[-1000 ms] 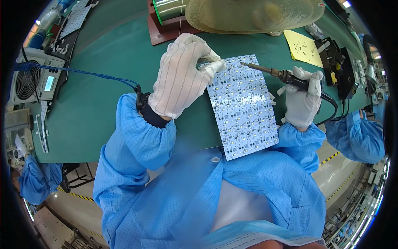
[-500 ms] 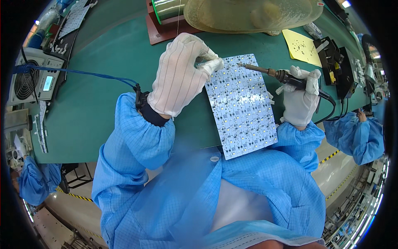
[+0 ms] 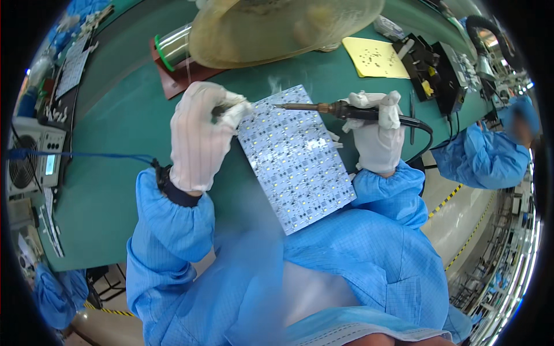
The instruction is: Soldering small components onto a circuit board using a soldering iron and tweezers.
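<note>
A white circuit board [image 3: 296,167] lay askew on the green table [image 3: 104,213], its near corner at six o'clock beside the blue gown [image 3: 358,242]. Toward two o'clock the gloved right hand [image 3: 378,132] gripped a soldering iron [image 3: 340,109], its tip over the board's far part. At the board's ten o'clock corner the gloved left hand [image 3: 205,135] was pinched; what it held, I could not tell. Beyond were a yellow sheet [image 3: 375,57] at one o'clock and a spool [image 3: 175,47] past ten.

White gloves [image 3: 199,138] cover the hands [image 3: 378,141], with a gridded blue coat [image 3: 360,248] and a black wristband [image 3: 163,175] trailing blue cable [image 3: 104,154]
</note>
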Demonstrator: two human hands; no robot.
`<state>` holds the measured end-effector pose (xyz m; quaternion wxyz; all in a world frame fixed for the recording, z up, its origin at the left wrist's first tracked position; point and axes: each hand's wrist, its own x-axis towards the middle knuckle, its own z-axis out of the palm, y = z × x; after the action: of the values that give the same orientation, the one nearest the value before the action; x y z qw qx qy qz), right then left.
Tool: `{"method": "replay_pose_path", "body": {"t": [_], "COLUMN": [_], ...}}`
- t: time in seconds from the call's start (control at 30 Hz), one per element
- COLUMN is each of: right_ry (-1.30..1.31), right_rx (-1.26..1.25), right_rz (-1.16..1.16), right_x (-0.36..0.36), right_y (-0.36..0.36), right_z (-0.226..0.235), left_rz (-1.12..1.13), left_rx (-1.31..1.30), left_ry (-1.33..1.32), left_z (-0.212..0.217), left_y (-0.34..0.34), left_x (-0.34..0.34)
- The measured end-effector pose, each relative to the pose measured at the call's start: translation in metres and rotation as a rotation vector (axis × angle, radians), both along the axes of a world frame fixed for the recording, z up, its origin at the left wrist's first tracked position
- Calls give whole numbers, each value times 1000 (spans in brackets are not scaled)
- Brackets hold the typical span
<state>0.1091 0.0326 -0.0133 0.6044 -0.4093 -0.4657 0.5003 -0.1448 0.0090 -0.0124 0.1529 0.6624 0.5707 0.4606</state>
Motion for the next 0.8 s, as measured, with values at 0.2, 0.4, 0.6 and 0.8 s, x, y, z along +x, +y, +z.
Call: {"method": "replay_pose_path", "body": {"t": [0.2,0.4,0.6,0.8], "right_ry": [-125,-485,-437,-420], "right_rx": [375,245,322,396], "right_rz": [44,-434,-629,-771], "right_x": [44,98,124,134], "right_y": [14,29,39,48], "right_z": [-9,9,6,-6], "left_rz": [52,-5,-13,12], "left_rx": [130,24,-8,-66], "left_ry": [203,93,168,211], "left_z": [-6,-13,-14,-12], "left_y": [2,4,6,5], "left_x": [-5,-3,-9,-4]}}
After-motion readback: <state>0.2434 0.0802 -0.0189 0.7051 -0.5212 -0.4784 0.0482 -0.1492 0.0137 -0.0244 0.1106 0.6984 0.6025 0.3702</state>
